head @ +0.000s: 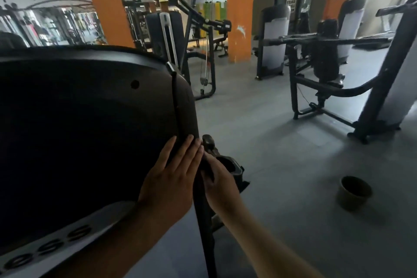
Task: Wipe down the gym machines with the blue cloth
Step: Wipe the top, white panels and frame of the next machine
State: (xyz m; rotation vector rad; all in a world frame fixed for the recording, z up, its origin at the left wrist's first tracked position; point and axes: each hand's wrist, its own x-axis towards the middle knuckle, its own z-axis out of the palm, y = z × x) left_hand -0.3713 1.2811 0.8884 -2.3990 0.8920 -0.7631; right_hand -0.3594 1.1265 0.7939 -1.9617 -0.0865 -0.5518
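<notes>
A big black weight-stack shroud (pixel 90 131) of a gym machine fills the left half of the view. My left hand (pixel 173 176) lies flat with straight fingers on its right edge. Just beside it, my right hand (pixel 220 181) curls its fingers round a dark bunched piece that looks like the cloth (pixel 205 163). In the dim light the cloth's colour reads as nearly black. It is pressed against the machine's dark upright bar (pixel 204 228). Most of the cloth is hidden by my fingers.
A brown round pot (pixel 354 192) stands on the grey floor at the right. Other black machines (pixel 320 67) stand ahead and to the right. Two orange pillars (pixel 240 11) rise at the back. Open floor lies between them.
</notes>
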